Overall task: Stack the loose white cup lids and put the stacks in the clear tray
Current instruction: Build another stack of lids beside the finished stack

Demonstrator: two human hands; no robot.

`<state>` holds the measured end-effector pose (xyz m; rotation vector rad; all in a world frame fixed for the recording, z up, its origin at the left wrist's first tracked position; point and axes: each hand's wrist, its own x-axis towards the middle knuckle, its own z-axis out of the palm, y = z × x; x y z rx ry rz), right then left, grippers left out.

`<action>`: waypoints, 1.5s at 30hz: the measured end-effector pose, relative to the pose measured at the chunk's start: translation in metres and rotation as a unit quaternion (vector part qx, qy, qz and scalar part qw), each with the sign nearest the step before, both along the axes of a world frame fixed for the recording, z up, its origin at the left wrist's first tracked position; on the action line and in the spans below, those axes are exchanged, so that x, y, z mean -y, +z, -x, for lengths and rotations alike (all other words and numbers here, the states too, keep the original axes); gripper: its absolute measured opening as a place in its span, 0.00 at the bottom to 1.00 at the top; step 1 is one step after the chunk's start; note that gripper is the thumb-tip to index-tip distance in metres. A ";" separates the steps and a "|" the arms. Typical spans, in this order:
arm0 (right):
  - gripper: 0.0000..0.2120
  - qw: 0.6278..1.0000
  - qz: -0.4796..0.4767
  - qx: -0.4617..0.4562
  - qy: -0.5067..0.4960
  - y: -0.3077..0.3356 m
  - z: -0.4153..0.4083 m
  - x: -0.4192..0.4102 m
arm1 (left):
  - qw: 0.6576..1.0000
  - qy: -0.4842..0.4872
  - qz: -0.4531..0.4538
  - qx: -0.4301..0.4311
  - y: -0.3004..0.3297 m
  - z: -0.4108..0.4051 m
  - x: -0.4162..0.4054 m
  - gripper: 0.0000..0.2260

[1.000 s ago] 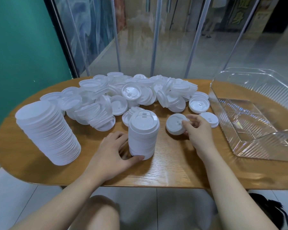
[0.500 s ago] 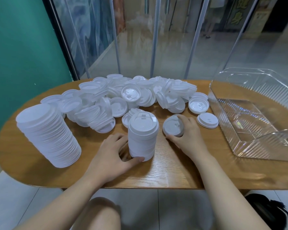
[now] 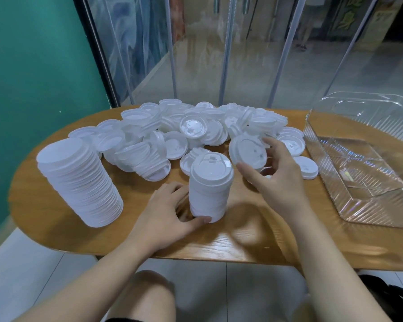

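One lid is pinched in your right hand, thumb under its near edge and fingertips over its far rim, tilted and lifted just above and right of the short stack. Your left hand curls round the base of that stack, thumb across the front and fingers behind, with the stack upright on the wooden table. Behind it spreads the loose pile of lids. A taller leaning stack stands well to your left. Your clear tray sits at the table's right end, holding no lids.
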<state>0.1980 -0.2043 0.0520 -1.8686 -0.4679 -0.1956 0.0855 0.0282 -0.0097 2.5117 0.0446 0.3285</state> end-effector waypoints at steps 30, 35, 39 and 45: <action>0.34 0.990 0.082 0.006 0.119 -0.005 0.029 -0.033 | 1.000 -0.002 -0.006 0.002 -0.001 -0.001 0.000 0.29; 0.30 0.990 0.100 0.063 0.074 -0.011 0.000 0.005 | 1.000 0.000 -0.001 0.004 -0.001 0.000 0.000 0.28; 0.26 0.975 0.213 0.059 0.020 -0.037 -0.037 0.041 | 1.000 0.002 -0.006 -0.001 0.000 0.000 0.000 0.29; 0.23 0.949 0.314 0.020 0.026 -0.059 -0.051 0.046 | 1.000 0.005 -0.002 0.001 0.000 0.001 0.000 0.29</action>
